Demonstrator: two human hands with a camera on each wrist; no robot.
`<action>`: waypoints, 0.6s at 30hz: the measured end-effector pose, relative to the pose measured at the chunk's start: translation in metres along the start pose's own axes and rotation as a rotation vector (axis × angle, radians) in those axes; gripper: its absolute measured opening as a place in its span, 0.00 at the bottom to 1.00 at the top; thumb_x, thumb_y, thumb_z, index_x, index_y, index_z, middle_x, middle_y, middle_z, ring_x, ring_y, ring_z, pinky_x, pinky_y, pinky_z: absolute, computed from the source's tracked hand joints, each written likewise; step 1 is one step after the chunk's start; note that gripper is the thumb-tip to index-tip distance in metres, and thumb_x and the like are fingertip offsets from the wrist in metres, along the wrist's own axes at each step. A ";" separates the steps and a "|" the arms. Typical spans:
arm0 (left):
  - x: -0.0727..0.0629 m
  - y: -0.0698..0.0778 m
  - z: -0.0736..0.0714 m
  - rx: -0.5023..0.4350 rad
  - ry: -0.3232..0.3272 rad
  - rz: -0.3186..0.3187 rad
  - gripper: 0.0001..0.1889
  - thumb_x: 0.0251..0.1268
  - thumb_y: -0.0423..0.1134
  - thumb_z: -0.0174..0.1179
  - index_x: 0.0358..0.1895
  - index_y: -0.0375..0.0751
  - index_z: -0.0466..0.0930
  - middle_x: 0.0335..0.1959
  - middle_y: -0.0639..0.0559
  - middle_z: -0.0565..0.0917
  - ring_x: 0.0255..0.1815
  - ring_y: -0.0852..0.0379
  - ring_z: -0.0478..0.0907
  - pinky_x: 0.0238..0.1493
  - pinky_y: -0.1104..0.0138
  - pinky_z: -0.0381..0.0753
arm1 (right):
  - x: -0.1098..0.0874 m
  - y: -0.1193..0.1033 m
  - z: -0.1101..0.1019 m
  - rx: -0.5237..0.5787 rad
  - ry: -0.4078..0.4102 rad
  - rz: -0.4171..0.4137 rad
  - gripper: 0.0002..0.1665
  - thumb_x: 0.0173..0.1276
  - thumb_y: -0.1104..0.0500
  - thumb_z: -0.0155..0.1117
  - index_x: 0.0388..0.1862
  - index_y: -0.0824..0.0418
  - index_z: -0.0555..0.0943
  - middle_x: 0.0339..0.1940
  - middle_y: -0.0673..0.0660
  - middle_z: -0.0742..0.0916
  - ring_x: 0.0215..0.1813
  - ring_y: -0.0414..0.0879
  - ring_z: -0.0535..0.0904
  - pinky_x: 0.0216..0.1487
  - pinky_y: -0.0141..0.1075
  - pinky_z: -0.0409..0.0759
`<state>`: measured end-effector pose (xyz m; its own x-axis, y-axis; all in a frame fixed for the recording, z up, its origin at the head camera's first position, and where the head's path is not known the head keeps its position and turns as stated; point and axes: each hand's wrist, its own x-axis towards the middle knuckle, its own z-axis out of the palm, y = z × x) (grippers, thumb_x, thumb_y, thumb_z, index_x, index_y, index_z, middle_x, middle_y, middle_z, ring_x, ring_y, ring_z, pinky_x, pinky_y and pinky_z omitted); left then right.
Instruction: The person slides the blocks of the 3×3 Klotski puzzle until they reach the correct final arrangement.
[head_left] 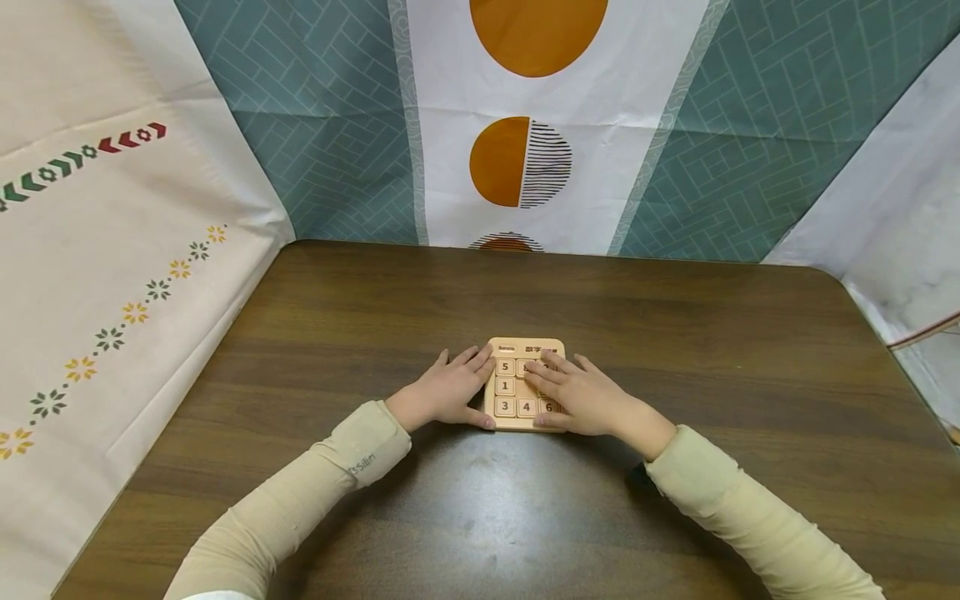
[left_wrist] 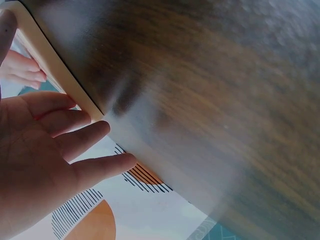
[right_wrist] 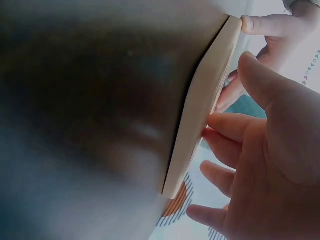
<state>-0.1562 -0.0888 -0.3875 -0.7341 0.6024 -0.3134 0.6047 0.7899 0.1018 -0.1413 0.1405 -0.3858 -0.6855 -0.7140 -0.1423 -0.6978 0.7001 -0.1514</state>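
A light wooden number slide puzzle (head_left: 513, 424) lies flat at the middle of the table, its tiles marked with dark digits. Readable are 5 at the upper left, 1 below it, and 3, 4 and 6 along the bottom row. My left hand (head_left: 453, 389) rests at the puzzle's left side, fingers stretched out and thumb at the lower left corner. Over the right-hand tiles lies my right hand (head_left: 589, 399), its extended fingers covering several of them and its thumb near the 6. Both wrist views show the puzzle's pale side edge (left_wrist: 55, 65) close to the fingertips.
The dark brown wooden table (head_left: 375, 308) reaches back to a hanging green and white patterned cloth (head_left: 345, 125). White cloth with small flower motifs (head_left: 135, 312) hangs along the left side. Pale sleeves (head_left: 300, 492) cover both forearms.
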 end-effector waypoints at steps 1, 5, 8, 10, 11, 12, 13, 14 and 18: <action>0.000 0.000 0.000 -0.001 0.000 0.000 0.52 0.48 0.67 0.56 0.70 0.35 0.51 0.72 0.44 0.46 0.70 0.45 0.47 0.61 0.42 0.53 | -0.001 0.000 0.000 0.006 0.000 -0.002 0.41 0.64 0.38 0.52 0.68 0.61 0.62 0.70 0.56 0.64 0.71 0.56 0.51 0.61 0.60 0.52; 0.000 0.001 0.000 0.000 0.001 -0.003 0.52 0.48 0.67 0.57 0.70 0.35 0.51 0.72 0.44 0.46 0.71 0.45 0.47 0.61 0.42 0.53 | -0.003 -0.001 0.002 0.022 0.012 -0.015 0.41 0.63 0.37 0.53 0.68 0.61 0.63 0.69 0.56 0.64 0.71 0.55 0.51 0.61 0.61 0.52; 0.000 0.001 -0.001 0.001 -0.001 -0.004 0.52 0.49 0.67 0.57 0.70 0.35 0.51 0.72 0.44 0.46 0.71 0.45 0.47 0.61 0.43 0.53 | -0.005 -0.002 0.003 0.022 0.018 -0.029 0.41 0.63 0.38 0.53 0.68 0.61 0.63 0.69 0.56 0.65 0.71 0.55 0.52 0.61 0.61 0.53; 0.000 0.001 -0.001 0.002 -0.001 -0.003 0.52 0.49 0.67 0.57 0.70 0.36 0.51 0.72 0.44 0.46 0.71 0.45 0.47 0.61 0.43 0.53 | -0.007 -0.003 0.003 0.023 0.015 -0.037 0.41 0.63 0.38 0.53 0.68 0.61 0.63 0.69 0.56 0.64 0.71 0.55 0.52 0.61 0.61 0.53; 0.000 0.001 -0.001 0.002 -0.001 -0.002 0.52 0.49 0.67 0.56 0.70 0.36 0.51 0.72 0.44 0.46 0.71 0.45 0.47 0.61 0.43 0.53 | -0.008 -0.003 0.004 0.025 0.016 -0.041 0.41 0.63 0.38 0.53 0.68 0.61 0.63 0.69 0.57 0.65 0.71 0.56 0.52 0.61 0.61 0.53; 0.000 0.001 0.000 0.004 -0.002 -0.002 0.52 0.49 0.67 0.56 0.70 0.36 0.51 0.72 0.44 0.46 0.71 0.45 0.47 0.61 0.43 0.53 | -0.009 -0.004 0.004 0.027 0.016 -0.044 0.41 0.63 0.38 0.53 0.68 0.61 0.63 0.69 0.57 0.65 0.71 0.56 0.52 0.61 0.61 0.53; 0.000 0.000 0.000 0.005 -0.002 -0.002 0.52 0.49 0.67 0.56 0.70 0.36 0.51 0.72 0.44 0.46 0.71 0.45 0.47 0.61 0.43 0.53 | -0.010 -0.004 0.004 0.029 0.016 -0.047 0.41 0.63 0.38 0.53 0.68 0.62 0.63 0.69 0.57 0.65 0.71 0.56 0.52 0.61 0.61 0.53; 0.000 0.000 0.000 0.006 -0.003 -0.002 0.52 0.49 0.67 0.56 0.70 0.35 0.50 0.72 0.44 0.46 0.71 0.45 0.47 0.61 0.43 0.53 | -0.010 -0.005 0.004 0.031 0.016 -0.050 0.41 0.63 0.38 0.53 0.68 0.62 0.63 0.69 0.57 0.65 0.71 0.56 0.52 0.61 0.61 0.52; 0.001 0.000 0.000 0.007 -0.007 -0.001 0.52 0.49 0.68 0.56 0.70 0.35 0.50 0.72 0.44 0.45 0.71 0.45 0.47 0.61 0.42 0.52 | -0.013 -0.008 0.004 0.049 0.021 -0.056 0.40 0.64 0.39 0.54 0.67 0.62 0.64 0.68 0.57 0.67 0.70 0.56 0.53 0.61 0.61 0.53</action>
<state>-0.1569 -0.0883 -0.3877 -0.7326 0.6005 -0.3204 0.6060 0.7898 0.0947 -0.1256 0.1439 -0.3864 -0.6505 -0.7513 -0.1117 -0.7243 0.6578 -0.2064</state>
